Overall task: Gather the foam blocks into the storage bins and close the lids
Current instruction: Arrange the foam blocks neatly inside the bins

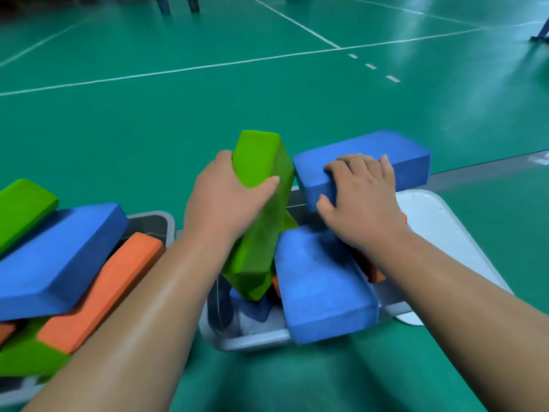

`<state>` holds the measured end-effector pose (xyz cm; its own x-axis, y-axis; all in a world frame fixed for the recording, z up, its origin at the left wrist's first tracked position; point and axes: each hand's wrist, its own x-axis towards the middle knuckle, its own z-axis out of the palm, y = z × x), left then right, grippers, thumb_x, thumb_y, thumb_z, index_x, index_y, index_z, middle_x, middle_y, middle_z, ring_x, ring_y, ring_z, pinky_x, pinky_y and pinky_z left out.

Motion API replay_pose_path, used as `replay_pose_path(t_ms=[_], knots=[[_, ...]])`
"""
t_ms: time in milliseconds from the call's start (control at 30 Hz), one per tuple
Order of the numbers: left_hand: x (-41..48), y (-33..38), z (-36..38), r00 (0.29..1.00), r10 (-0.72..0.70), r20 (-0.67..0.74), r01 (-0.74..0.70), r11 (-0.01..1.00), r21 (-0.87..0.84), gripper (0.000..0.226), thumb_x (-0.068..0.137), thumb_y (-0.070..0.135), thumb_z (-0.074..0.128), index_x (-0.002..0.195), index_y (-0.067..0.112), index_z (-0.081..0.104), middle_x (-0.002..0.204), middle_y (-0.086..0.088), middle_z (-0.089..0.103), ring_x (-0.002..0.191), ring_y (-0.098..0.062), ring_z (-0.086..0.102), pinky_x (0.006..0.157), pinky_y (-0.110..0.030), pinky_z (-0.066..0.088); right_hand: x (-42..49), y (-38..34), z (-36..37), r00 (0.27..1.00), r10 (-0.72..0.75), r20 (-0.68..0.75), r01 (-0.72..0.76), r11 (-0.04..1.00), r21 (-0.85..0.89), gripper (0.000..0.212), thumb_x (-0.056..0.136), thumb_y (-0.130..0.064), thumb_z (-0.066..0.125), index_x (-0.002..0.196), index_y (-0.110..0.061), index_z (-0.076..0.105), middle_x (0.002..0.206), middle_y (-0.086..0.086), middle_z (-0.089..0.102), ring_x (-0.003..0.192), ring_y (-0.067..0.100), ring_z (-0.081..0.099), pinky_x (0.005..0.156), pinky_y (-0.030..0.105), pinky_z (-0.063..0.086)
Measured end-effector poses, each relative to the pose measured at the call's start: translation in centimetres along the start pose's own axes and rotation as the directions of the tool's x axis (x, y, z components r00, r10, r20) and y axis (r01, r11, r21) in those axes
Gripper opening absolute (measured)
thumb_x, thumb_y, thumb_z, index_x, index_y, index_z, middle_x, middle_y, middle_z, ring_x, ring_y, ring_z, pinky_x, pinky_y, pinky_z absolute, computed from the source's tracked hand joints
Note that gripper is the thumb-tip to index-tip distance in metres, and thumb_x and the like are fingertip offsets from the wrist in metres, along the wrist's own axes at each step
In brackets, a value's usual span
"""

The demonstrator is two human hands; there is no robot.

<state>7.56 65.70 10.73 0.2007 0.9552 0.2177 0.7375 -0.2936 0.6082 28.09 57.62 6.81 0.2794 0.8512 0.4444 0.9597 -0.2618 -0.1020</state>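
Note:
My left hand (225, 200) grips a green foam block (261, 209) that stands on end, tilted, in the right grey bin (252, 337). My right hand (362, 200) grips the near corner of a blue block (386, 156) lying across the bin's far edge. Another blue block (320, 281) lies slanted over the bin's near rim, with orange pieces (371, 269) under my right wrist. The left bin (160, 221) is piled with a blue block (56, 257), an orange block (104, 289) and green blocks (20, 209).
A white lid (439, 230) lies flat on the green court floor (208, 120) to the right of the right bin. White court lines cross the floor beyond. Dark posts (178, 4) stand far back, and a blue frame (540, 34) is at the far right.

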Motion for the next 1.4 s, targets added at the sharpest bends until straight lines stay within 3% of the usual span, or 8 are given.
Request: replay_pose_path(t_ms=[133,367,500,700,900,1033,1167,1400], knots=[[1.2,-2.7,0.4,0.987,-0.134,0.088,0.146,0.978,-0.146,0.053,0.082,0.07,0.07,0.109,0.025,0.062,0.1,0.004,0.066,0.092,-0.023,0.06,0.073,-0.032,0.039,0.3,-1.0,0.1,1.0,0.01,0.011,-0.01,1.0,0.025,0.047,0.084,-0.044,0.059,0.126,-0.021,0.062,0.131,0.004,0.059,0.132,0.032,0.045,0.12,0.06,0.022],[2.2,-7.1,0.4,0.895,-0.348,0.278,0.395,0.909,-0.133,0.078,0.063,0.082,0.068,0.112,0.021,0.066,0.108,-0.002,0.07,0.099,-0.027,0.069,0.09,-0.041,0.056,1.2,-2.6,0.8,0.992,-0.051,0.112,0.051,0.999,-0.003,0.057,0.082,-0.046,0.065,0.132,-0.02,0.06,0.136,0.007,0.053,0.138,0.038,0.036,0.119,0.062,0.02],[1.9,-7.7,0.2,0.871,-0.327,0.365,0.406,0.899,-0.163,0.059,0.071,0.069,0.079,0.107,0.024,0.067,0.107,0.001,0.073,0.093,-0.02,0.071,0.088,-0.039,0.057,1.2,-3.5,1.3,0.995,-0.063,0.08,0.063,0.998,0.0,0.054,0.078,-0.042,0.071,0.127,-0.02,0.065,0.132,0.009,0.055,0.137,0.039,0.039,0.118,0.06,0.022],[1.1,-8.4,-0.2,0.807,-0.39,0.444,0.435,0.9,-0.001,0.098,0.068,0.064,0.085,0.139,0.018,0.036,0.125,-0.002,0.057,0.106,-0.03,0.061,0.08,-0.042,0.053,0.7,-4.1,2.2,0.992,-0.056,0.112,0.066,0.994,-0.087,0.069,0.072,-0.047,0.077,0.133,-0.019,0.058,0.14,0.009,0.048,0.144,0.04,0.029,0.118,0.063,0.022],[2.1,-10.2,-1.3,0.864,-0.435,0.254,0.498,0.814,-0.297,0.089,0.061,0.07,0.083,0.127,0.015,0.059,0.119,-0.004,0.069,0.101,-0.027,0.069,0.089,-0.041,0.057,0.3,-3.8,2.8,0.995,-0.077,0.062,0.081,0.994,-0.073,0.066,0.074,-0.038,0.076,0.135,-0.02,0.057,0.141,0.008,0.048,0.147,0.041,0.026,0.119,0.063,0.02],[3.1,-12.4,-1.5,0.828,-0.45,0.335,0.561,0.655,-0.506,0.074,0.063,0.067,0.083,0.114,0.015,0.07,0.108,0.0,0.078,0.096,-0.023,0.076,0.093,-0.045,0.059,0.3,-4.2,3.0,0.995,-0.095,0.042,0.096,0.995,-0.026,0.062,0.075,-0.039,0.074,0.133,-0.022,0.06,0.14,0.008,0.05,0.148,0.039,0.026,0.121,0.063,0.018],[4.2,-15.7,0.1,0.837,-0.436,0.331,0.529,0.799,-0.285,0.098,0.062,0.085,0.064,0.13,0.014,0.067,0.129,-0.008,0.071,0.115,-0.031,0.068,0.106,-0.047,0.051,0.3,-4.6,3.1,0.996,-0.079,0.029,0.079,0.997,0.005,0.059,0.075,-0.037,0.072,0.131,-0.021,0.061,0.139,0.007,0.051,0.148,0.038,0.026,0.122,0.062,0.016],[3.0,-11.7,0.6,0.971,-0.231,0.066,0.206,0.942,0.266,0.053,0.096,0.03,0.059,0.146,0.015,0.047,0.145,-0.021,0.04,0.131,-0.046,0.045,0.109,-0.048,0.039,0.2,-4.2,3.2,0.994,-0.104,0.024,0.103,0.994,0.024,0.057,0.073,-0.036,0.07,0.127,-0.021,0.064,0.137,0.006,0.053,0.148,0.038,0.028,0.122,0.061,0.018]])
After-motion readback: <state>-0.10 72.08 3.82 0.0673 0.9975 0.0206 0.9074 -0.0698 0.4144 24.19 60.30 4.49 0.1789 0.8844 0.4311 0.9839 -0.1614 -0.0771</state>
